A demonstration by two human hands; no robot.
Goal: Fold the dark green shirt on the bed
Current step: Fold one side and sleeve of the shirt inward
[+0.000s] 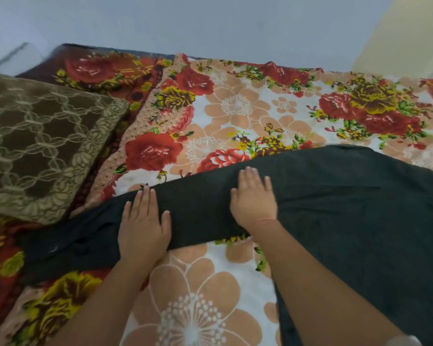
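The dark green shirt (348, 208) lies spread over the flowered bed cover (235, 108), its wide body at the right and a narrower strip running left toward the pillow. My left hand (143, 226) presses flat on that strip with straight fingers. My right hand (253, 198) lies flat on the cloth a little to the right, fingers straight and pointing away from me. A thin red thread circles my right wrist. Neither hand grips the cloth.
A brown patterned pillow (40, 143) rests at the left, touching the shirt's left end. The flowered cover stretches to the pale wall (210, 23) at the back. A cream surface (405, 33) stands at the far right.
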